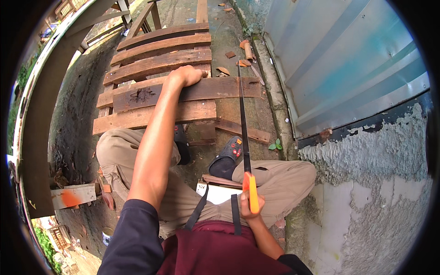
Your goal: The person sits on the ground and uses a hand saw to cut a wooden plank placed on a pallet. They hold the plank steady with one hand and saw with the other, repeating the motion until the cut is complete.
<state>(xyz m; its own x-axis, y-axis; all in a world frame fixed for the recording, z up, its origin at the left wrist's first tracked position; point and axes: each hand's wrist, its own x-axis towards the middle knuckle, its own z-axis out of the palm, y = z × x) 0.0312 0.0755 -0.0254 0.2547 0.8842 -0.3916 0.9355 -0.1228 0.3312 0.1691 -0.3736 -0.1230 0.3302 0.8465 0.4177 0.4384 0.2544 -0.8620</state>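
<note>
My left hand (185, 75) presses down on a dark weathered plank (220, 88) that lies across a slatted wooden pallet (151, 64). In my right hand (250, 206) I grip the orange handle of a hand saw (243, 123). Its long thin blade runs away from me and crosses the right end of the dark plank. I am squatting, and my knees in tan trousers and dark sandals (227, 158) sit just below the pallet.
A corrugated metal sheet (348, 64) and a rough plastered wall (376, 183) stand close on the right. Wood offcuts (245, 130) and chips lie on the concrete floor. A curved railing (41, 114) runs along the left, with a painted wood block (73, 195) beside it.
</note>
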